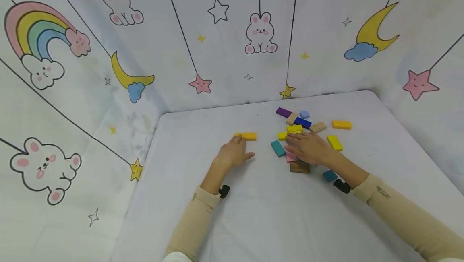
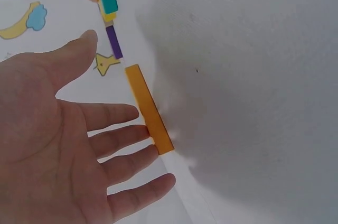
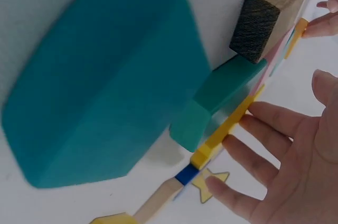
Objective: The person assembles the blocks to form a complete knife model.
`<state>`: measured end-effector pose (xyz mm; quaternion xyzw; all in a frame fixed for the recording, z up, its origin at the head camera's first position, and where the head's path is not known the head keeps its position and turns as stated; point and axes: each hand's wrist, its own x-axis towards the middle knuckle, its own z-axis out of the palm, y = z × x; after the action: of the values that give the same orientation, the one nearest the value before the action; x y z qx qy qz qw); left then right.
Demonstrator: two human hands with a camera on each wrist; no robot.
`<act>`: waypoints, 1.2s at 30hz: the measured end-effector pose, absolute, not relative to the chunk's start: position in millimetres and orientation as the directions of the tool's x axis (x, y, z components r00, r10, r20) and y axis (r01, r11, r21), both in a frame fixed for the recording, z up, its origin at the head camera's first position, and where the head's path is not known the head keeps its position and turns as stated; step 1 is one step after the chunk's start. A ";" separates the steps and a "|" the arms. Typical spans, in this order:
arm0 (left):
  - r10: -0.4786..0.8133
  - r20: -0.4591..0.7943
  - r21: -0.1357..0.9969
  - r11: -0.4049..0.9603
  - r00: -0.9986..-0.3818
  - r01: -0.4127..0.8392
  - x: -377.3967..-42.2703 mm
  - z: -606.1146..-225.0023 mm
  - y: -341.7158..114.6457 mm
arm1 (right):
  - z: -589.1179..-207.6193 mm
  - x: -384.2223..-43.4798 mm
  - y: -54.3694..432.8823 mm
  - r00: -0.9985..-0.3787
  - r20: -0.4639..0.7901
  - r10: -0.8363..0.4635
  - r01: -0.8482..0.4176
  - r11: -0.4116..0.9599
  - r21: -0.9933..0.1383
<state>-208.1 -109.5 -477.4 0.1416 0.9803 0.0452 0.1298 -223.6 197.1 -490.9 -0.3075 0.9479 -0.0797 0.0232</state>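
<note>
My left hand (image 1: 232, 152) touches the near side of an orange block (image 1: 249, 136) with spread, fairly straight fingertips. The left wrist view shows the orange block (image 2: 150, 110) lying along three of those fingertips, thumb apart. Over the cluster of blocks, my right hand (image 1: 311, 148) has its straight fingers at a yellow block (image 1: 282, 136), with another yellow block (image 1: 295, 128) just beyond. Beside and partly beneath this hand lie a teal block (image 1: 278, 148), a pink block (image 1: 290, 156) and a brown wooden block (image 1: 299, 167). A green block (image 3: 211, 102), visible in the right wrist view, is hidden under the hand from above.
Behind the right hand are purple (image 1: 284, 112), dark blue (image 1: 302, 123) and light blue (image 1: 304, 114) blocks, plus a pale wooden block (image 1: 318, 127). To the right lie orange (image 1: 342, 124) and yellow (image 1: 334, 143) blocks. A teal block (image 1: 330, 176) sits by the right wrist.
</note>
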 end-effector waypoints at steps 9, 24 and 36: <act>0.274 -0.196 0.118 0.960 -0.941 0.255 -207.1 -480.5 -121.0 | -492.2 -230.9 188.9 -0.800 -0.022 -0.600 -0.587 0.789 -0.182; 0.194 -0.185 0.141 0.975 -0.963 0.170 -205.3 -488.9 -137.9 | -486.3 -232.8 169.6 -0.775 -0.069 -0.628 -0.603 0.767 -0.220; 0.187 -0.158 0.160 0.974 -0.969 0.162 -205.2 -485.1 -144.7 | -472.7 -232.5 147.2 -0.791 -0.184 -0.583 -0.555 0.811 -0.184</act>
<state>-205.2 -144.7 -485.1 0.0881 0.9896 0.0731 0.0866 -232.5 147.2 -472.7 -0.3015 0.9444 -0.0603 0.1166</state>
